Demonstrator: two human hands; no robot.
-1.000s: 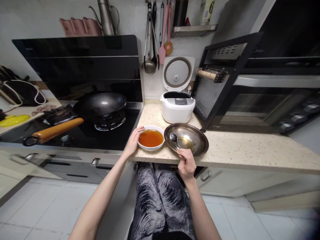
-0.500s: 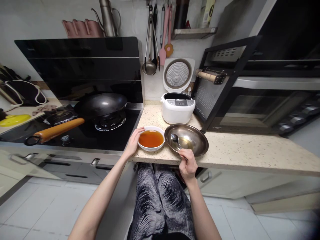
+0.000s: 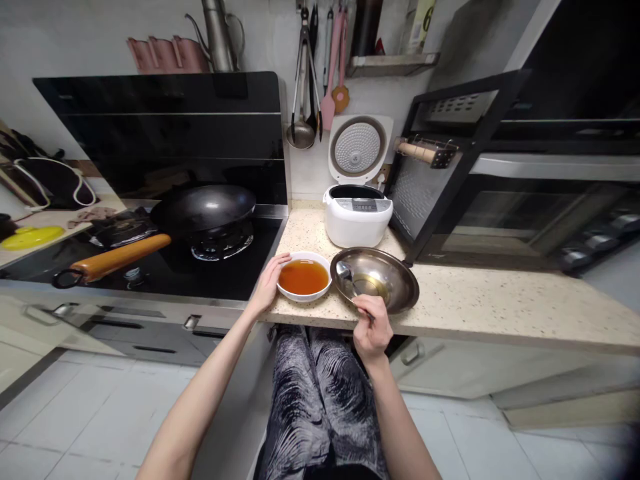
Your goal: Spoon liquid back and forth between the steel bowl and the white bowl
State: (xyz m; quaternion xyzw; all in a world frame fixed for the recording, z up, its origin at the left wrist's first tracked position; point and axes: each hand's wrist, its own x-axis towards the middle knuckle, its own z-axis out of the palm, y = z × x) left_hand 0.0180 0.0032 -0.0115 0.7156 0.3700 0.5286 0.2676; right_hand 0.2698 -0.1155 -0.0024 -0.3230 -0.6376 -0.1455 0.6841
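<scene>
A white bowl (image 3: 283, 291) of clear reddish-brown liquid sits at the counter's front edge. My left hand (image 3: 267, 283) holds it from the left, fingers along the rim. Just right of it is a shallow metal bowl (image 3: 400, 277) with a little pale yellowish liquid at the bottom. My right hand (image 3: 373, 325), closed, grips a metal spoon (image 3: 345, 270) by its handle over the metal bowl's near rim. The spoon's head is above the left part of that bowl; the fingers hide the handle's end.
Behind the bowls stands a white rice cooker (image 3: 359, 223) with its lid up. A black wok (image 3: 205, 208) with a wooden handle (image 3: 123, 257) is on the stove at left. To the right, a black rack (image 3: 435, 200) holds an oven (image 3: 520, 213). Utensils (image 3: 303, 133) hang on the wall.
The spoon in my right hand has shifted left, its head now near the metal bowl's left rim. My left hand stays at the white bowl. The view has shifted slightly.
</scene>
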